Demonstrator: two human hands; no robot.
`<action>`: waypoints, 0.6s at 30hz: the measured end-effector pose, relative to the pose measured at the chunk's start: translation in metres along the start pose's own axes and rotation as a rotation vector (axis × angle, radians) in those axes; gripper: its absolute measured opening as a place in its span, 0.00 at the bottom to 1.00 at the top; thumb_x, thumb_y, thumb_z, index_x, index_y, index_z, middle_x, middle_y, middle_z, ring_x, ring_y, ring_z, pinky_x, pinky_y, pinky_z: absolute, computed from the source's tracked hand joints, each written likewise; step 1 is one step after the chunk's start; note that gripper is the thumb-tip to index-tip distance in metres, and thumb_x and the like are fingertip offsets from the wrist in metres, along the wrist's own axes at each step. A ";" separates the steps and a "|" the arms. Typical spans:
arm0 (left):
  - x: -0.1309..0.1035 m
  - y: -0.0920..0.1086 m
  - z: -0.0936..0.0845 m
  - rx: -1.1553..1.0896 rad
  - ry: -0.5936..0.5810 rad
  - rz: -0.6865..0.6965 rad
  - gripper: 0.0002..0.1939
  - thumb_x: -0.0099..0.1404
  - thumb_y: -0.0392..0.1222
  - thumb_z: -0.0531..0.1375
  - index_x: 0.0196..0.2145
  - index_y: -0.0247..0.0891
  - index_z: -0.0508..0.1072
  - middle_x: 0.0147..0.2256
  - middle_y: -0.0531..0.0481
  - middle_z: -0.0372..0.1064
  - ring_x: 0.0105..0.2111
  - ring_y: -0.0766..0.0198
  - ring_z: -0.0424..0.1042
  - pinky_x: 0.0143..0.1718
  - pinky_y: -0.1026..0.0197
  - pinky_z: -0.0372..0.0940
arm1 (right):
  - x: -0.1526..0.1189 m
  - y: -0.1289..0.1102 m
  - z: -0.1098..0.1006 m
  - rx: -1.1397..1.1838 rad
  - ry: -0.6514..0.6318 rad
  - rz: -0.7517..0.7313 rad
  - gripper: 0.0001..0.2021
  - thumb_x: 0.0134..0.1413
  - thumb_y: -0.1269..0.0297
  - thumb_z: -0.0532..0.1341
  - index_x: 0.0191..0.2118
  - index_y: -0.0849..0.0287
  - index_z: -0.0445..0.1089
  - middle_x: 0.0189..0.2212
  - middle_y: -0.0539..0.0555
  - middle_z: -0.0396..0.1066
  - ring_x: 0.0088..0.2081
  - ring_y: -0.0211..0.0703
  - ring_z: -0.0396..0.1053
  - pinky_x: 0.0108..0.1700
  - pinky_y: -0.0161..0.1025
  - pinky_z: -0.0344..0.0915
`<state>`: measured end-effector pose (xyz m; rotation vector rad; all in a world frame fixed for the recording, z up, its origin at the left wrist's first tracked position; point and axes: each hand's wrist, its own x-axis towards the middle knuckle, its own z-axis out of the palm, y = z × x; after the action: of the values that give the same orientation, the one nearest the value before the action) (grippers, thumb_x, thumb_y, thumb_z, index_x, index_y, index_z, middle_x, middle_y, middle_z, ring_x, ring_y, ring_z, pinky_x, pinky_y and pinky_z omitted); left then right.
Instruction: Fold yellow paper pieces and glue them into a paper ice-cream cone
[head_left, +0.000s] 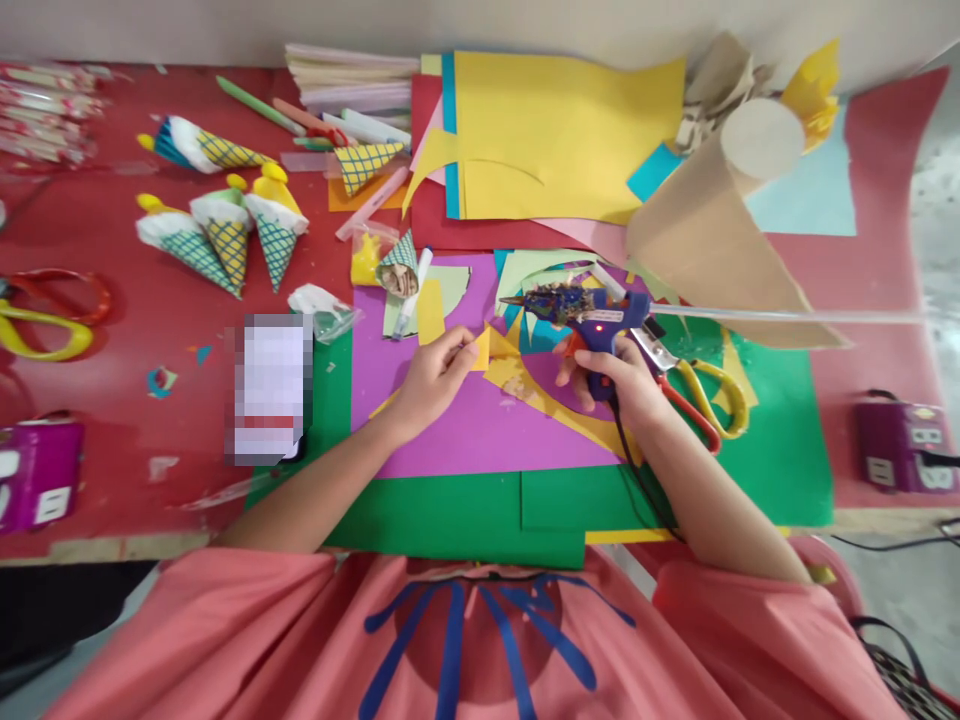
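Note:
My left hand (442, 372) pinches a small yellow paper piece (482, 350) above the purple sheet (442, 440). To its right, my right hand (619, 380) is wrapped round the handle of a dark blue glue gun (600, 325). The gun's nozzle points left and a long clear glue stick (765, 314) sticks out of its back. A red light glows on its side. Yellow paper scraps (559, 395) lie between my hands. Scissors with yellow and red handles (709, 400) rest just right of my right hand. A small patterned paper cone (399, 268) lies beyond my left hand.
Finished paper cones (229, 235) and a phone-like blurred object (271, 390) lie at the left. Yellow sheets (562, 135) are stacked at the back, beside a large brown cone (712, 230). Other scissors (49, 315) sit far left. The gun's black cord (634, 480) drops over the front edge.

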<state>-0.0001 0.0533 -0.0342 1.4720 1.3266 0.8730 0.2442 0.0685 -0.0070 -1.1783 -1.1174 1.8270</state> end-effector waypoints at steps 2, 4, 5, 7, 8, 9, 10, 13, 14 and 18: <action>0.000 -0.001 0.000 -0.007 -0.003 -0.003 0.13 0.67 0.49 0.53 0.28 0.40 0.61 0.21 0.58 0.49 0.19 0.72 0.54 0.20 0.69 0.54 | 0.000 0.004 -0.005 0.004 -0.011 -0.017 0.10 0.51 0.59 0.64 0.34 0.60 0.69 0.26 0.51 0.76 0.12 0.33 0.63 0.14 0.33 0.53; -0.001 -0.002 0.001 -0.005 -0.001 -0.013 0.13 0.67 0.49 0.53 0.28 0.39 0.62 0.21 0.58 0.49 0.19 0.72 0.54 0.20 0.68 0.55 | -0.001 0.007 -0.008 0.009 -0.042 -0.040 0.12 0.53 0.55 0.62 0.33 0.60 0.69 0.27 0.52 0.76 0.12 0.32 0.62 0.15 0.34 0.53; -0.001 -0.002 0.001 -0.004 0.001 -0.019 0.13 0.67 0.49 0.53 0.28 0.39 0.62 0.21 0.58 0.49 0.19 0.72 0.55 0.20 0.68 0.55 | -0.001 0.008 -0.008 0.012 -0.061 -0.052 0.13 0.54 0.54 0.62 0.32 0.60 0.69 0.28 0.52 0.76 0.13 0.32 0.63 0.15 0.34 0.53; 0.000 -0.003 0.001 -0.001 0.008 -0.029 0.13 0.67 0.49 0.52 0.29 0.39 0.63 0.21 0.58 0.49 0.19 0.71 0.55 0.20 0.68 0.55 | -0.001 0.009 -0.009 0.003 -0.092 -0.064 0.15 0.55 0.52 0.61 0.31 0.60 0.69 0.29 0.53 0.76 0.13 0.32 0.63 0.17 0.34 0.55; 0.000 -0.003 0.001 0.001 0.011 -0.031 0.13 0.67 0.49 0.52 0.29 0.40 0.63 0.21 0.58 0.49 0.20 0.71 0.55 0.20 0.68 0.56 | -0.001 0.009 -0.008 -0.009 -0.099 -0.066 0.15 0.55 0.51 0.61 0.30 0.60 0.68 0.31 0.53 0.76 0.14 0.31 0.63 0.18 0.35 0.55; 0.000 -0.003 0.001 0.003 0.014 -0.032 0.13 0.68 0.49 0.52 0.29 0.40 0.63 0.21 0.58 0.49 0.20 0.71 0.56 0.20 0.68 0.56 | -0.001 0.009 -0.008 -0.024 -0.104 -0.068 0.16 0.54 0.50 0.61 0.30 0.59 0.68 0.32 0.53 0.76 0.14 0.31 0.62 0.18 0.35 0.56; 0.000 -0.003 0.001 0.008 0.015 -0.030 0.13 0.68 0.49 0.51 0.30 0.40 0.63 0.21 0.58 0.49 0.20 0.71 0.55 0.21 0.68 0.56 | -0.001 0.010 -0.008 -0.042 -0.107 -0.069 0.16 0.54 0.50 0.62 0.30 0.59 0.67 0.33 0.53 0.76 0.14 0.30 0.62 0.19 0.35 0.56; -0.001 -0.005 0.002 0.026 0.002 -0.020 0.13 0.68 0.51 0.52 0.30 0.40 0.64 0.21 0.58 0.49 0.19 0.71 0.55 0.21 0.68 0.56 | -0.001 0.011 -0.007 -0.094 -0.113 -0.063 0.17 0.53 0.48 0.62 0.28 0.58 0.66 0.35 0.53 0.76 0.14 0.30 0.62 0.19 0.36 0.57; -0.001 -0.005 0.002 0.032 -0.005 -0.017 0.13 0.68 0.51 0.52 0.31 0.40 0.64 0.21 0.58 0.50 0.19 0.71 0.55 0.20 0.68 0.55 | -0.002 0.011 -0.007 -0.110 -0.116 -0.053 0.18 0.53 0.47 0.62 0.28 0.58 0.66 0.33 0.53 0.76 0.14 0.31 0.62 0.19 0.36 0.57; -0.002 -0.005 0.001 0.048 -0.006 0.010 0.14 0.68 0.52 0.51 0.31 0.41 0.64 0.21 0.58 0.51 0.19 0.70 0.56 0.20 0.68 0.55 | -0.002 0.012 -0.007 -0.142 -0.107 -0.028 0.19 0.51 0.44 0.61 0.27 0.58 0.66 0.26 0.50 0.73 0.14 0.33 0.62 0.20 0.36 0.58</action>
<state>-0.0007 0.0509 -0.0388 1.5186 1.3449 0.8478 0.2504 0.0646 -0.0187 -1.1493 -1.3361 1.8321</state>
